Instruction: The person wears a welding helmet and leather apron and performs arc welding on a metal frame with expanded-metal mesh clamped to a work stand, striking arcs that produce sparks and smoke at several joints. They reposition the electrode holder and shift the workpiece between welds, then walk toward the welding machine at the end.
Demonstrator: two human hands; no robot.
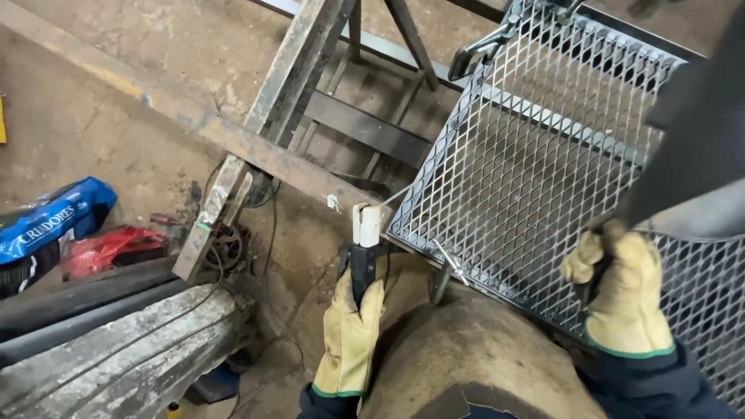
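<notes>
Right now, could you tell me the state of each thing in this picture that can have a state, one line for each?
Left hand in yellow leather glove: closed around the black handle of the electrode holder.
Black electrode holder with pale tip: upright, tip at the mesh frame's corner.
Right hand in yellow leather glove: gripping the mesh frame's edge.
Grey expanded-metal mesh frame: tilted, clamped at its top edge.
Blue plastic bag: lying on the floor.

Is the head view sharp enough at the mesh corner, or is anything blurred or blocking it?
Head view: even, soft light, no glare; mesh panel and left hand on the clamp handle are sharp; a dark blurred shape blocks the upper right above the right hand.
</notes>
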